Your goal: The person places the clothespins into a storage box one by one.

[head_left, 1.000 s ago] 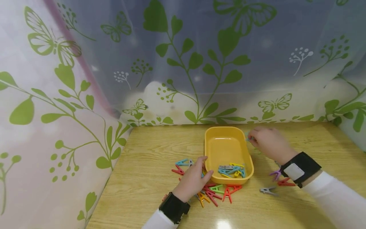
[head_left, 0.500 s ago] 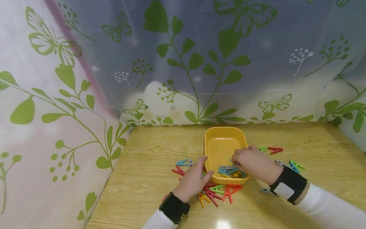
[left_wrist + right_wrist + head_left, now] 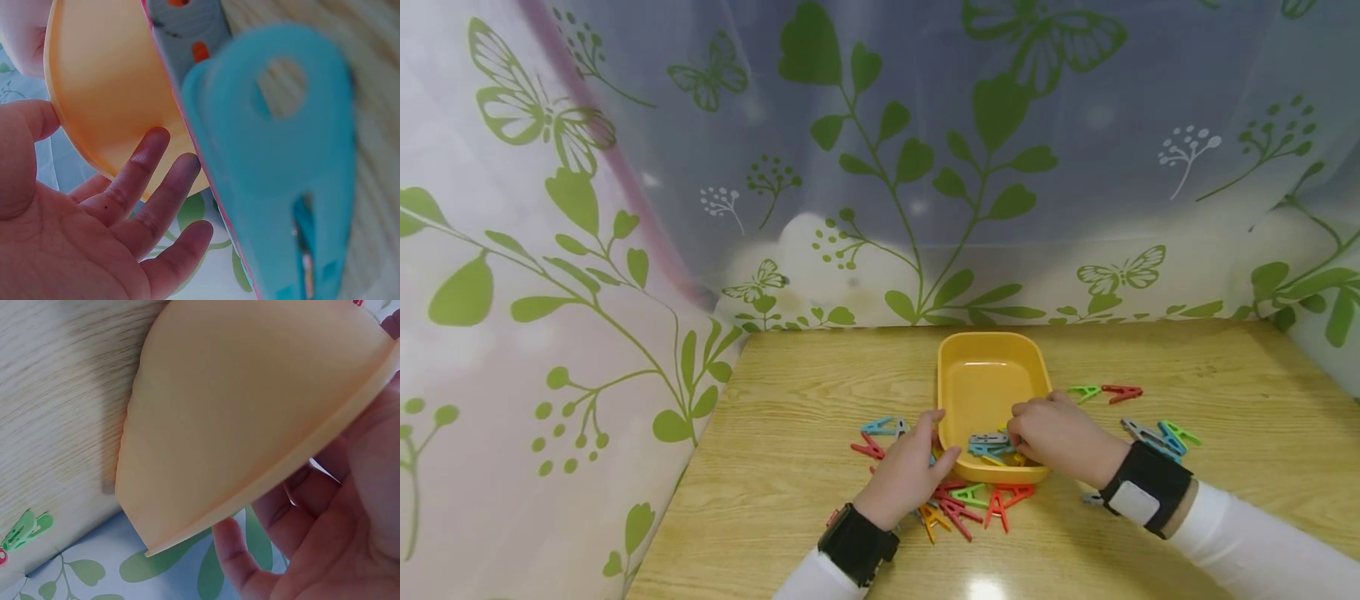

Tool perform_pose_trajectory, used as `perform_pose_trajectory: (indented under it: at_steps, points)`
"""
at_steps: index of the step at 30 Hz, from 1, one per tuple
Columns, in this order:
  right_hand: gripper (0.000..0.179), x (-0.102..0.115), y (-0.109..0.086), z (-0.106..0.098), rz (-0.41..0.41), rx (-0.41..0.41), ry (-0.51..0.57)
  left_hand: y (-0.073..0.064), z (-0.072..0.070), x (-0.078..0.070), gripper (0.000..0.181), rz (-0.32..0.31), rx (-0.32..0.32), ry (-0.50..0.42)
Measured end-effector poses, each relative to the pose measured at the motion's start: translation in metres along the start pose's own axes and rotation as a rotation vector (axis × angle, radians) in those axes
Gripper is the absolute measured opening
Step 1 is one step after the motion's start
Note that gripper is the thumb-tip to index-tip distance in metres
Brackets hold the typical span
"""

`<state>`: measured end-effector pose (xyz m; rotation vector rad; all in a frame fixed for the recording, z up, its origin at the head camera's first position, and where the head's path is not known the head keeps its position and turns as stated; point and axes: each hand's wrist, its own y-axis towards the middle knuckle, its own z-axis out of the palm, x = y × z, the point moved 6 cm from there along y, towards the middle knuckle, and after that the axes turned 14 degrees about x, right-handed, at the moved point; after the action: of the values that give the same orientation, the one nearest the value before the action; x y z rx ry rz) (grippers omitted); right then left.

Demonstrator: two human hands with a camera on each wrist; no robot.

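Observation:
The yellow plastic bin (image 3: 988,392) sits on the wooden table, with grey, blue and yellow clothespins (image 3: 989,439) at its near end. My left hand (image 3: 904,468) rests at its near left corner. In the left wrist view the thumb touches the rim and the fingers lie loosely extended along the outer wall. My right hand (image 3: 1067,437) reaches over the right rim, fingers bent down among the clothespins. Its fingertips are hidden, so I cannot tell whether it still holds a clothespin. A teal clothespin (image 3: 269,137) looms close in the left wrist view.
Red, orange and green clothespins (image 3: 958,510) are heaped before the bin, and blue and red ones (image 3: 871,440) lie left of it. More lie to the right, including a green one (image 3: 1084,392) and a red one (image 3: 1122,392). A patterned curtain (image 3: 880,167) hangs behind the table.
My right hand has moved from right of the bin, where it pinched a blue clothespin, leftward and down into the bin. My left hand has stayed at the corner.

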<state>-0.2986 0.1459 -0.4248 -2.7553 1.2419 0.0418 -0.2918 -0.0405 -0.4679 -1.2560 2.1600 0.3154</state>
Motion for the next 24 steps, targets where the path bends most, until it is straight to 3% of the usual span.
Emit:
perform_pose_trajectory:
  at_steps: [12, 24]
  points:
    - [0.017, -0.003, -0.003, -0.002, -0.014, -0.016, 0.029, -0.001, -0.001, -0.001, 0.061, -0.013, 0.006, 0.002]
    - [0.013, -0.04, -0.015, -0.037, 0.108, -0.218, 0.088, 0.001, 0.002, 0.0, 0.061, -0.001, 0.012, 0.002]
